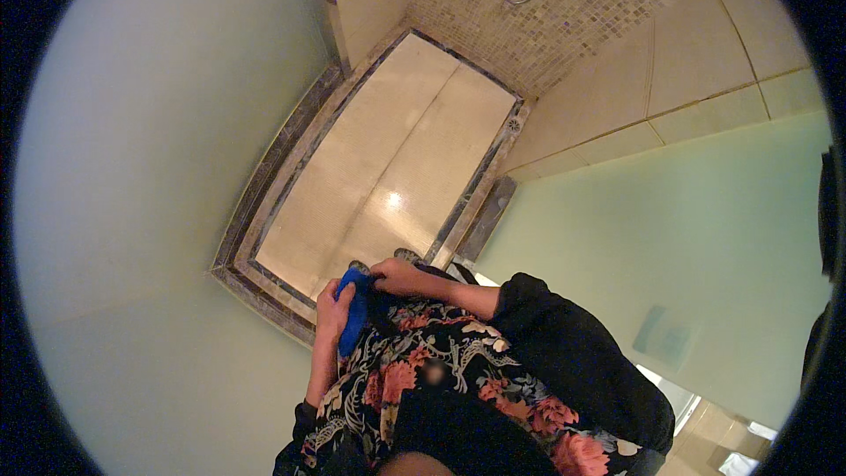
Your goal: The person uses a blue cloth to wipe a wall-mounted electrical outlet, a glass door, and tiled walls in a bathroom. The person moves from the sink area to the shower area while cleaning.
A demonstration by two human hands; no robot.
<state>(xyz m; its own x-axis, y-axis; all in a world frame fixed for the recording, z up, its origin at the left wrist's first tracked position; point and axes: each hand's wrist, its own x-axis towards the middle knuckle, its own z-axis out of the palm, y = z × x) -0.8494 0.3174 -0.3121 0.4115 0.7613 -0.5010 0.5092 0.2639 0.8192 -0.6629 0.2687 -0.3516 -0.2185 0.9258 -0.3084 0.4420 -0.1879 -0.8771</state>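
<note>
My left hand (335,306) grips a blue cloth (357,311), which hangs down in front of my floral-patterned clothing (423,344). Just right of it, my right hand (394,276) has its fingers curled close to the cloth's upper edge. Something dark lies below those fingers, and I cannot tell whether they pinch it or the cloth. The tips of my shoes (408,255) show past my hands on the shower floor (396,145).
Frosted glass panels (152,145) rise on the left and right. A dark stone curb (264,172) borders the floor. A round drain (513,125) sits near the right corner. On the mosaic wall (581,13) hangs a shower hose (529,0).
</note>
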